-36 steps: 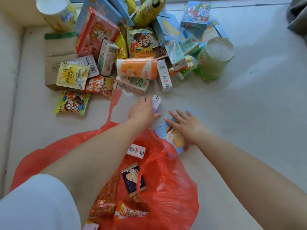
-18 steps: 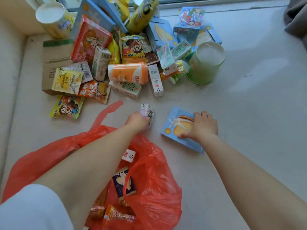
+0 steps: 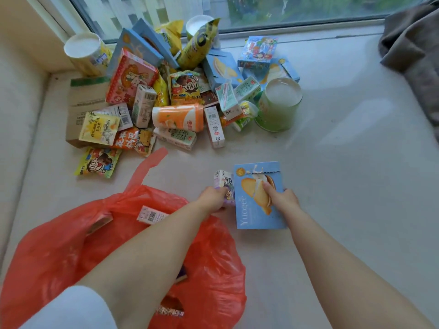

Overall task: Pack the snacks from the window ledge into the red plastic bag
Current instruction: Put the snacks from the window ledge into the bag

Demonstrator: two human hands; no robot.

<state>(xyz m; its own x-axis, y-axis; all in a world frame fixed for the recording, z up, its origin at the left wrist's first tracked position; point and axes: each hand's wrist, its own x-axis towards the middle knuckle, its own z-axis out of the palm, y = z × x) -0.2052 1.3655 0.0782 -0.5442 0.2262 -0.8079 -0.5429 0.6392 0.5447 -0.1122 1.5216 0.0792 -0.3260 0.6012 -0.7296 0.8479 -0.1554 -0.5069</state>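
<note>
My left hand point(image 3: 212, 199) grips a small white-and-purple drink carton point(image 3: 223, 184), held upright just past the mouth of the red plastic bag point(image 3: 213, 264). My right hand point(image 3: 281, 198) holds a flat blue biscuit box point(image 3: 257, 210) by its right side, thumb on the front; the box stands tilted up beside the carton. The bag lies open at the lower left, and a white carton point(image 3: 152, 216) and other packets show inside it. A heap of snacks point(image 3: 178, 98) lies on the pale ledge point(image 3: 344, 162) near the window.
The heap holds an orange cup point(image 3: 178, 117), a green tub point(image 3: 278, 105), a yellow tub point(image 3: 86, 53), a brown cardboard box point(image 3: 83, 100) and a loose packet point(image 3: 98, 162). Grey cloth point(image 3: 413, 48) hangs at the right edge. A padded wall runs along the left.
My right hand has lifted the blue box from flat on the ledge to upright and drawn it left, next to the carton. My left hand still holds the carton, now nearer the bag.
</note>
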